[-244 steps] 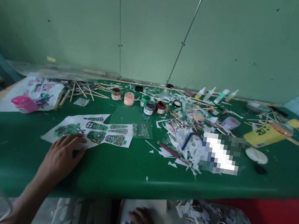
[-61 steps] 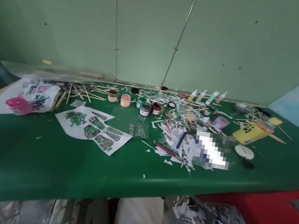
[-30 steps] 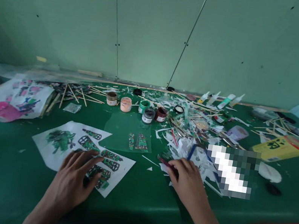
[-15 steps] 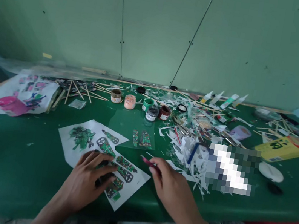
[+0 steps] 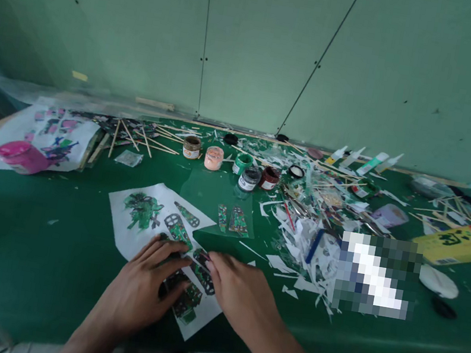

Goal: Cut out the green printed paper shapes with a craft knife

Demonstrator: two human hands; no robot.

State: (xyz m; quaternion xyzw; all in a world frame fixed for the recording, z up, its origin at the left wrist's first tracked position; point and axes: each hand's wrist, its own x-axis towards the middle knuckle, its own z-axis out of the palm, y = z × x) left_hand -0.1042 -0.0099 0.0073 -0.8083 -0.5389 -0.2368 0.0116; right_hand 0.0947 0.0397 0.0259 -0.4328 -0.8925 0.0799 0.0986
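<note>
My left hand (image 5: 147, 285) lies with its fingers spread over a white paper sheet (image 5: 190, 329), holding it against the table. Green and brown patterned strips and dark, wheel-ended shapes show on the paper between my hands. My right hand (image 5: 242, 298) is closed in a pinch around a slim dark-pink, pen-shaped tool, now mostly hidden by the fingers. Its tip end is over the patterned strips, close to the left fingertips; whether it touches them I cannot tell. Behind the left hand, paper with a green painted patch (image 5: 142, 209) and more patterned shapes lies flat.
Open paint jars (image 5: 249, 179) stand beyond the papers, near a clear sheet with two patterned pieces (image 5: 238, 220). Paper scraps (image 5: 324, 264) and sticks cover the right side. A pink jar (image 5: 22, 156) is at left, a yellow container (image 5: 454, 244) at right. Glue bottles (image 5: 372, 163) stand behind.
My right hand has moved left with the pink tool, from beside the paper to over the patterned strips. My left hand stays spread on the paper. The whole view has shifted slightly.
</note>
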